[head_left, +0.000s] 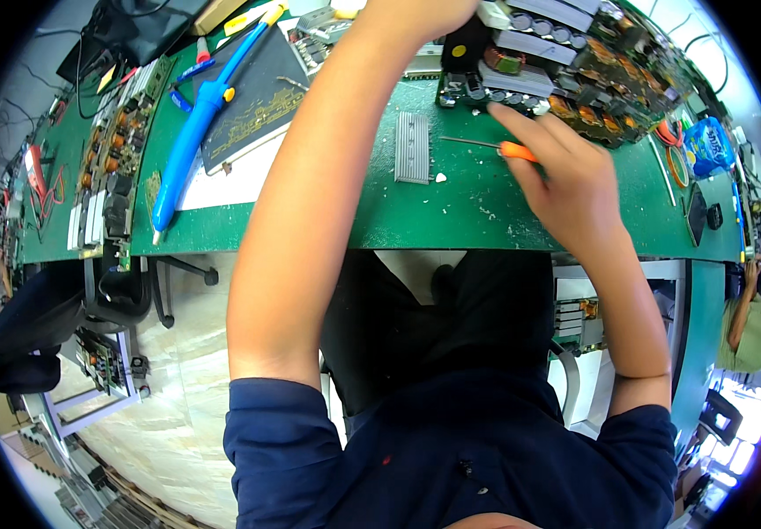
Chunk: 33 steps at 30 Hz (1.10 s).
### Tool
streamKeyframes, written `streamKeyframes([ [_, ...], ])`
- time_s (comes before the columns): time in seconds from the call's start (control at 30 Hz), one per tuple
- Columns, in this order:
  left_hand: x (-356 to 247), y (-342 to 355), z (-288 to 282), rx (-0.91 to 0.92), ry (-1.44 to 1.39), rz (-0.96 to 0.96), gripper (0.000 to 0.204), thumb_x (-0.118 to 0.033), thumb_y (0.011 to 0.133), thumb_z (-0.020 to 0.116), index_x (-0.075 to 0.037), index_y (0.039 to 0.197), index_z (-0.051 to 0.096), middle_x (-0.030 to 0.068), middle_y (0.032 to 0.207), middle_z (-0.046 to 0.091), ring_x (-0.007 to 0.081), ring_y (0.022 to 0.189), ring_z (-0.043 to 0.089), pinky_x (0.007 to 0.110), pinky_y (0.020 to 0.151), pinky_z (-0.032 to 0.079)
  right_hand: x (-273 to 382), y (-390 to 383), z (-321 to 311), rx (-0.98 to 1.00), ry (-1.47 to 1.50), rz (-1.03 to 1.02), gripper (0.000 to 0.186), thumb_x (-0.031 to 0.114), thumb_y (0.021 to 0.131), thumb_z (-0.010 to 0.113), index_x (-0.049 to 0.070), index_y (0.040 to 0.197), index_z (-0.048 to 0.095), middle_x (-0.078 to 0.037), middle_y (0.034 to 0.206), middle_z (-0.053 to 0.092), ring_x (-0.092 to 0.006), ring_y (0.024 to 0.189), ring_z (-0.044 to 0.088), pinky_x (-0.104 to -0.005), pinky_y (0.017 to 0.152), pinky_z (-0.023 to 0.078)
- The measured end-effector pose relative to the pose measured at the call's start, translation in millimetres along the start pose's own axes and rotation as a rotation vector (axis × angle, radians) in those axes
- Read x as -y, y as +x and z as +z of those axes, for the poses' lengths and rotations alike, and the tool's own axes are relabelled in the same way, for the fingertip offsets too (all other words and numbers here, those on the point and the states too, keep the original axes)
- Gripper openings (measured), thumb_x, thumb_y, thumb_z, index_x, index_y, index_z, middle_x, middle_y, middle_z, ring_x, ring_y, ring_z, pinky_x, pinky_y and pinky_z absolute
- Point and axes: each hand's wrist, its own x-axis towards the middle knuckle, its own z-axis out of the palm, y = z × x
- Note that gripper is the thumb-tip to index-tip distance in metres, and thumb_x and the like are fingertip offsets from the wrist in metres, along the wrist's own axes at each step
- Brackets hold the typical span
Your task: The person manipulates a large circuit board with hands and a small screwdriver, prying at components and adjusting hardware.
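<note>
My right hand point(574, 181) holds a small screwdriver point(518, 152) with an orange handle, its thin shaft pointing left above the green bench. The index finger stretches toward the near edge of a large circuit board point(530, 79), which carries finned heatsinks, coils and capacitors. My left arm crosses to the top of the picture, where my left hand point(438, 11) is partly cut off beside that board, its fingers hidden. A loose grey finned heatsink point(412, 148) lies on the bench, left of the screwdriver's tip.
A blue desoldering pump point(193, 145) lies at the left on a dark sheet point(252, 110) and white paper. Farther left lies another populated board point(111, 172). White crumbs dot the green bench point(468, 225). A blue packet point(708, 148) and orange-handled tool point(669, 134) lie at the right.
</note>
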Motion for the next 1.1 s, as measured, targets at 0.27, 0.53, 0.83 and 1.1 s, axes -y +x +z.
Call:
streamKeyframes([
  [0.27,1.7,-0.7,0.5,0.02,-0.133,-0.029,0.036,-0.027,0.106,0.054,0.006,0.107,0.069,0.0103,0.089,0.073,0.0156,0.081,0.063,0.033,0.078,0.05,-20.2,15.8,30.6,-0.07,-0.22,-0.144,0.05,0.014,0.081,0.077,0.014,0.13,0.068,-0.003,0.088,0.059,-0.02,0.066,0.062,-0.0326,0.055,0.049],
  [0.53,7.4,1.7,2.5,0.008,-0.144,-0.051,0.037,-0.026,0.107,0.053,0.007,0.109,0.068,0.0099,0.094,0.072,0.0143,0.087,0.062,0.031,0.081,0.049,-24.9,26.1,42.2,-0.168,-0.186,-0.212,0.038,0.009,0.076,0.076,0.009,0.114,0.072,-0.002,0.086,0.063,-0.0198,0.065,0.063,-0.0322,0.056,0.049],
  [0.83,4.5,0.3,0.6,0.026,-0.162,-0.034,0.036,-0.026,0.107,0.053,0.007,0.107,0.067,0.0081,0.09,0.07,0.0138,0.085,0.06,0.03,0.079,0.048,-31.6,31.0,44.0,-0.2,-0.147,-0.267,0.03,0.009,0.077,0.07,0.011,0.107,0.072,-0.001,0.083,0.06,-0.0174,0.062,0.064,-0.0312,0.054,0.049],
  [1.1,1.2,0.3,3.8,0.03,-0.262,-0.09,0.033,-0.025,0.108,0.052,0.004,0.101,0.067,0.0023,0.086,0.067,0.0098,0.08,0.056,0.027,0.075,0.047,-35.7,8.2,19.3,-0.078,-0.117,-0.308,0.033,0.019,0.084,0.072,0.009,0.116,0.071,-0.001,0.08,0.058,-0.0191,0.063,0.061,-0.0312,0.054,0.048],
])
